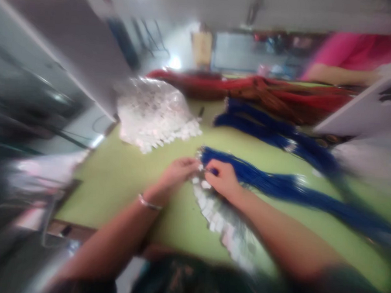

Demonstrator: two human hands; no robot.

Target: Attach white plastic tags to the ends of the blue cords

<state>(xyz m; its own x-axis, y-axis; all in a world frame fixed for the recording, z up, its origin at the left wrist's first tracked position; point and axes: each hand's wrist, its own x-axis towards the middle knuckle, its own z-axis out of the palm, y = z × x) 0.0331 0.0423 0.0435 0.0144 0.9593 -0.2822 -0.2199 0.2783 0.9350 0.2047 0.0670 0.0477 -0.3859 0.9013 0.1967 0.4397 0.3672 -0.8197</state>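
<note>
Over the green tabletop (121, 188), my left hand (180, 168) is closed in a pinch on a small white connector (200, 167). Close to its right, my right hand (223, 177) has its fingers closed around what looks like a blue wire, partly hidden by the fingers. Just behind both hands lies a long bundle of blue wires (262, 179), its ends toward the left hand. Below the right hand, a row of white connectors (216, 219) on wires runs toward my body. Blur hides the contact between connector and wire.
A clear plastic bag (154, 107) spills loose white connectors at the back left. Another blue wire bundle (262, 126) and red-brown wires (251, 86) lie farther back. A person in a pink sleeve (347, 54) is at the upper right. Grey panels (364, 105) flank the table.
</note>
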